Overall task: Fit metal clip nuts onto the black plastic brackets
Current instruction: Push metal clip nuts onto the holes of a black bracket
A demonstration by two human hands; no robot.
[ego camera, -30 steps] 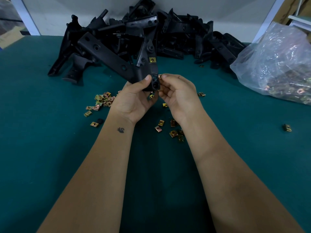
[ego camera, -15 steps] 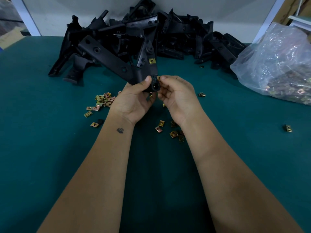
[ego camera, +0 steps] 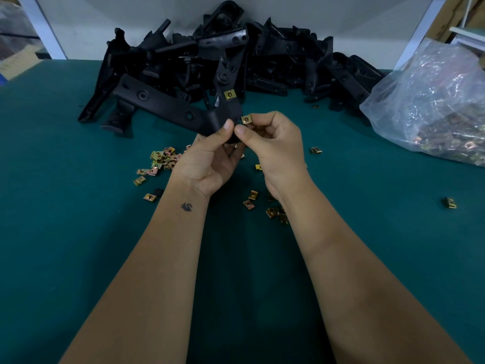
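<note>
Both hands are raised over the bench (ego camera: 65, 232). By the left hand (ego camera: 207, 164) the black plastic bracket (ego camera: 168, 107) is gripped at its elbow, thumb on top, one arm running toward ten o'clock, the other toward twelve. One clip nut (ego camera: 230, 94) is already seated on the twelve-o'clock arm. A second clip nut (ego camera: 246, 119) is pinched between thumb and forefinger of the right hand (ego camera: 275, 151), just at the bracket's three-o'clock edge; whether it is touching cannot quite be told. The bracket is judged stiff and light, best held near the bend. The nut is judged springy, small and slippery, best pinched by its flat sides. Loose clip nuts (ego camera: 160, 160) are scattered at eight o'clock.
</note>
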